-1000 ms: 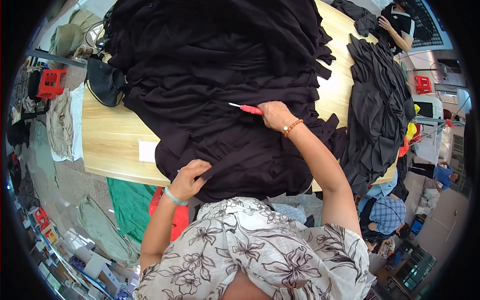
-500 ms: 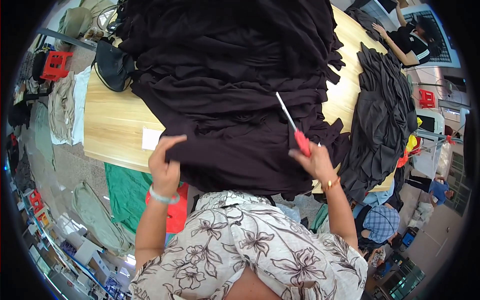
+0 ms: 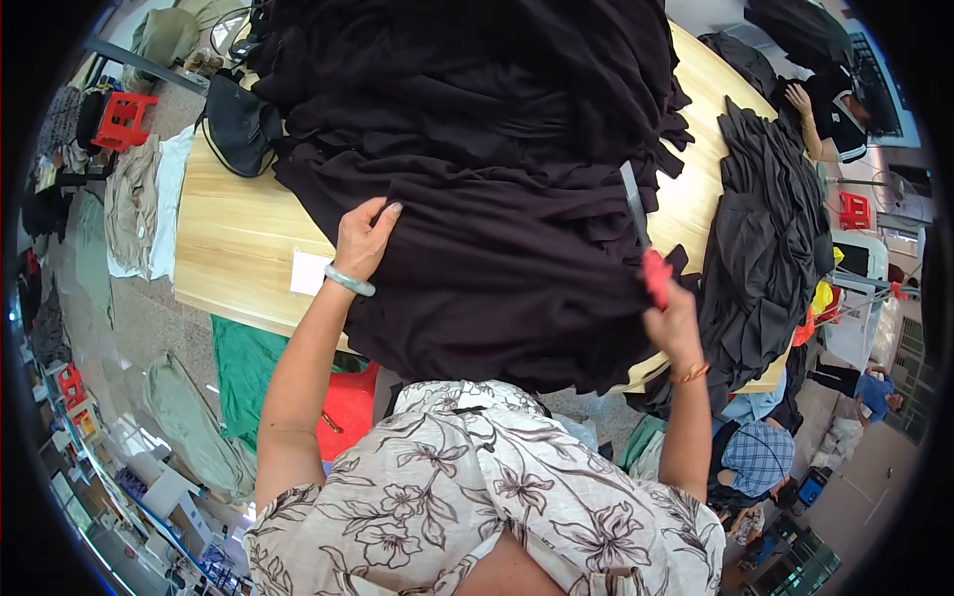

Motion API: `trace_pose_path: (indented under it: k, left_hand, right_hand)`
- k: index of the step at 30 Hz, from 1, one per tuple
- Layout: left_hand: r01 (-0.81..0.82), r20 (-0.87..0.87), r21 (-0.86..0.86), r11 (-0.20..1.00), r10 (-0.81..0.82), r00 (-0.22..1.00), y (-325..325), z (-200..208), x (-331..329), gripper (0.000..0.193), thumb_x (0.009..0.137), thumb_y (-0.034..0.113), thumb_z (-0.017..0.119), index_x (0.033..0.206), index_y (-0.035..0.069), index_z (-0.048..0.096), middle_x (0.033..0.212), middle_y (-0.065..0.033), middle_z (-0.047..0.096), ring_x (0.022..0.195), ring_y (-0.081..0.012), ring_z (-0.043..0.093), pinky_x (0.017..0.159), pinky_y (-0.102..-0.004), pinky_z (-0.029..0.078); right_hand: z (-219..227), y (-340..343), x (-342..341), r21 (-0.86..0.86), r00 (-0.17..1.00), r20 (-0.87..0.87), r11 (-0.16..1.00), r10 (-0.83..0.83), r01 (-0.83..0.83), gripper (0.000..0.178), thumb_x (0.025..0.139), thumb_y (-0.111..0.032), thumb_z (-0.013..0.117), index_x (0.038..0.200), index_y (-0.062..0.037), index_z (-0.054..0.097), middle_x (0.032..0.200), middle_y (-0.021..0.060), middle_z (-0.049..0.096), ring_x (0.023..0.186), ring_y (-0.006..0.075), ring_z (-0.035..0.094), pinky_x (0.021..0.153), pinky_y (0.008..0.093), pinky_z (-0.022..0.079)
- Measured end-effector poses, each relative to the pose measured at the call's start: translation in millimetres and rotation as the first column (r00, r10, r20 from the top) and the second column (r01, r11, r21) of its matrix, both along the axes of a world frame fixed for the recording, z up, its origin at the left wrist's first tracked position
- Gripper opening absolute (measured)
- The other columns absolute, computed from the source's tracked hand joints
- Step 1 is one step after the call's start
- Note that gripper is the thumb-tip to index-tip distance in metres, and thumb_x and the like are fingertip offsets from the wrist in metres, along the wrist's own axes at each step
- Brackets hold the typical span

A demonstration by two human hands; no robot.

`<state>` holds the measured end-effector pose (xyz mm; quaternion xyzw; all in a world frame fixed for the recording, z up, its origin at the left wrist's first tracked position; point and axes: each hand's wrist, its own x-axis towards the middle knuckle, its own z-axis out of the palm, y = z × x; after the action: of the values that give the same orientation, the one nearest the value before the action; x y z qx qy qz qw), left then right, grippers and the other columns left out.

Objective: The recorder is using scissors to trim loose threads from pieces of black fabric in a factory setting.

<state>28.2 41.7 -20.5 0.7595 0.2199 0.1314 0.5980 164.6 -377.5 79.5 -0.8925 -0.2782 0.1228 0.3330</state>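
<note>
A dark, nearly black garment lies spread over the near side of the table, its lower edge hanging towards my body. My left hand pinches the cloth at the garment's left part, thumb and fingertips together. In my right hand is a pair of scissors with red handles, its silver blades pointing away from me over the garment's right edge. The right fingers wrap round the handles; whether they also grip cloth I cannot tell. Beyond lies a large heap of the same dark cloth.
The wooden table bears a white paper slip, a black bag and a dark garment pile at the right. A red stool stands by green cloth at lower left. A co-worker is at far right.
My left hand has moved up and right and closed on the cloth. My right hand has shifted right with the scissors, and the garment looks pulled flatter between the hands.
</note>
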Motion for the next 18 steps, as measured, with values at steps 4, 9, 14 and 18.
trace_pose_path:
  k: [4,9,14,18]
  left_hand:
    - [-0.031,0.017,-0.129,0.991,0.034,0.999,-2,-5,21,0.026,0.092,0.013,0.065,0.114,0.001,0.064,0.093,-0.0044,0.061,0.079,-0.0089,0.057,0.070,-0.0217,0.046]
    - [0.054,-0.251,0.011,0.998,-0.050,0.967,7,-30,-44,0.025,0.091,0.016,0.066,0.111,0.001,0.064,0.096,-0.0067,0.065,0.083,-0.0111,0.061,0.076,-0.0260,0.050]
    - [0.074,-0.366,-0.468,0.880,-0.269,0.891,-6,-57,-80,0.038,0.084,0.019,0.077,0.110,-0.004,0.062,0.092,-0.0059,0.068,0.084,-0.0100,0.063,0.079,-0.0239,0.052]
    - [-0.063,-0.473,-0.425,0.903,-0.162,0.866,-14,-56,-53,0.037,0.081,0.017,0.079,0.108,-0.004,0.063,0.084,-0.0035,0.066,0.077,-0.0088,0.061,0.073,-0.0219,0.051]
  right_hand:
    - [0,21,49,-0.306,0.952,0.198,0.908,-0.232,0.285,0.028,0.084,-0.022,0.070,0.103,-0.0030,0.062,0.086,0.0243,0.065,0.085,0.0446,0.063,0.070,0.0463,0.051]
    - [-20,16,13,-0.327,0.981,0.116,0.926,-0.158,0.188,0.023,0.089,-0.023,0.065,0.099,-0.0023,0.063,0.071,0.0202,0.064,0.069,0.0420,0.063,0.061,0.0470,0.049]
    - [-13,45,-54,-0.600,0.991,0.092,0.800,0.096,-0.022,0.029,0.079,-0.011,0.069,0.103,0.0005,0.056,0.101,0.0179,0.059,0.088,0.0359,0.061,0.074,0.0427,0.052]
    - [-9,70,-76,-0.302,0.992,0.111,0.953,0.061,-0.025,0.029,0.079,0.001,0.063,0.104,-0.0019,0.049,0.114,0.0214,0.056,0.086,0.0389,0.062,0.073,0.0445,0.050]
